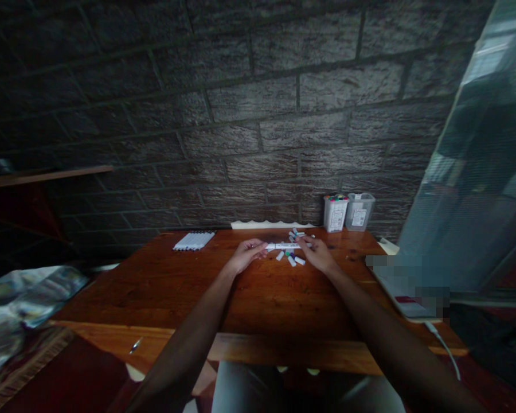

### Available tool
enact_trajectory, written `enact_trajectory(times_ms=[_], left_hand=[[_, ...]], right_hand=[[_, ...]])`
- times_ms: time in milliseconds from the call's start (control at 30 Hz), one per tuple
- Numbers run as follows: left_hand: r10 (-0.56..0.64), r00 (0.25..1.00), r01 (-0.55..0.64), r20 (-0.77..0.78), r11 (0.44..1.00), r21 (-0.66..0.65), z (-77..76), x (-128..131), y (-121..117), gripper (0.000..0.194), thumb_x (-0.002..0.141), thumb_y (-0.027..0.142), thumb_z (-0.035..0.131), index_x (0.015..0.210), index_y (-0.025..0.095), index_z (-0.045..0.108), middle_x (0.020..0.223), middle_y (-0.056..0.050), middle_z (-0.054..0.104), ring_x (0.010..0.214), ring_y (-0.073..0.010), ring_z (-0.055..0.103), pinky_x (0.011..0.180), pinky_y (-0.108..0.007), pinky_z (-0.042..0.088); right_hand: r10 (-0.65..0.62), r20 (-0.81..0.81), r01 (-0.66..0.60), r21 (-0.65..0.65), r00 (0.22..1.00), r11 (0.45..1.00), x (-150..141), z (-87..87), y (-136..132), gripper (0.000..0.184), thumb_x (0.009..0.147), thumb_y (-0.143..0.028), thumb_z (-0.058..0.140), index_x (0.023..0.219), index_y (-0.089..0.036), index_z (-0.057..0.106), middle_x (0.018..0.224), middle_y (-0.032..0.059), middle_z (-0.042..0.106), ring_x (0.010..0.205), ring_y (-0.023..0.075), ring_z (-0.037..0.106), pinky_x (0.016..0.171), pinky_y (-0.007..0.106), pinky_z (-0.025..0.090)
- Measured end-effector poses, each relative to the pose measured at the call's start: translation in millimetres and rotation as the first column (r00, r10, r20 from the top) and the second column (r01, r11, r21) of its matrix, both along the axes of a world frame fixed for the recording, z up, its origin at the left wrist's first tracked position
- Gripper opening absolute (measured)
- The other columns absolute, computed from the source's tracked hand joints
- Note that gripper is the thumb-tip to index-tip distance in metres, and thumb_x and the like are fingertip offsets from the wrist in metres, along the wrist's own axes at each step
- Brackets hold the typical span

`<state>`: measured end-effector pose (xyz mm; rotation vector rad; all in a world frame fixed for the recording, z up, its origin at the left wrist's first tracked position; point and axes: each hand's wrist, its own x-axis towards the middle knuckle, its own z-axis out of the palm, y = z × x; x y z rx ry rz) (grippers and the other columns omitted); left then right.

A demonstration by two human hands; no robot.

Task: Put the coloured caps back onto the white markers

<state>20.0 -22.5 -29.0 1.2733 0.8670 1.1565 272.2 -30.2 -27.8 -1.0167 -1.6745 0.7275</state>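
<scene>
A white marker pen point(286, 246) lies level between my two hands above the wooden table. My left hand point(246, 256) pinches its left end, where a seam shows a short way in from the fingertips. At the other end, the fingers of my right hand point(320, 255) close around the pen. Below and behind the pen, several loose marker caps point(292, 261) are scattered, mostly white with some green and dark purple. Farther left, a row of white marker pens point(194, 240) lies side by side.
Two clear plastic tubs stand at the back right: one tub point(336, 217) holds colourful-tipped pens, the other tub point(360, 213) carries a label. A closed laptop point(406, 292) with a white cable point(444, 343) sits at the right edge. A white wavy-edged strip point(270, 225) runs along the brick wall.
</scene>
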Motion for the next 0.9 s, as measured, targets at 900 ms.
enact_trajectory(times_ms=[900], left_hand=[[-0.041,0.923,0.028,0.383,0.999,0.039,17.2,48.6,-0.7,0.078,0.08,0.077,0.032,0.108,0.013,0.067,0.104,-0.015,0.071,0.1,-0.0243,0.064,0.081,-0.03,0.047]], right_hand=[[0.187,0.123,-0.194,0.046,0.975,0.98,-14.3,-1.5,-12.8,0.039,0.083,-0.053,0.056,0.088,-0.019,0.074,0.08,0.0018,0.07,0.073,0.0164,0.061,0.068,0.026,0.046]])
